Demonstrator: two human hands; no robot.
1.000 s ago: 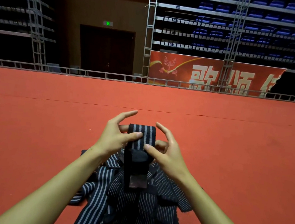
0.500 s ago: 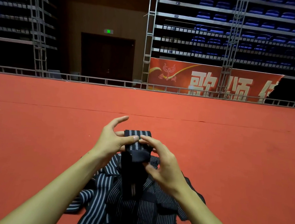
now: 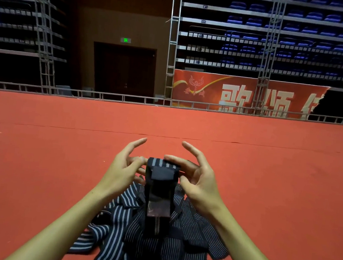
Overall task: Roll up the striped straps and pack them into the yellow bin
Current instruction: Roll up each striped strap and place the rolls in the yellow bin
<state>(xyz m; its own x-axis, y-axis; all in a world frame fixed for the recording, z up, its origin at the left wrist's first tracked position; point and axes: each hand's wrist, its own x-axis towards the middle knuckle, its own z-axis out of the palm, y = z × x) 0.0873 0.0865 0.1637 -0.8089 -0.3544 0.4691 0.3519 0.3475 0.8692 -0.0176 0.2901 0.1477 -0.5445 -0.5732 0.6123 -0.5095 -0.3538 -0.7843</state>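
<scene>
Head camera view, looking forward and down over two bare forearms toward a wide red carpeted floor (image 3: 35, 157). A dark woven strap (image 3: 161, 184) with thin pale stripes is held up between the hands, above the floor. Its top end is folded over into a small, thick, squarish roll, and the rest hangs straight down as a flat band with a smooth, dull patch near the lower part. The left hand (image 3: 122, 170) touches the roll's left side with its thumb and inner fingers, while the index finger points up and away, spread loose. The right hand (image 3: 200, 182) presses its thumb across the top of the roll, other fingers curled and spread behind it. Both hands grip the strap lightly rather than clenching it. Beneath the hanging band, a loose pile of striped straps (image 3: 153, 245) lies crumpled on the floor, soft fabric, some with broad grey stripes, some with fine pinstripes. The yellow bin is not in view. Far beyond, a low metal rail (image 3: 106, 96) edges the floor, with a red banner (image 3: 245, 95), a dark double door (image 3: 124, 70) and rows of blue seats (image 3: 284, 29) behind metal trusses.
</scene>
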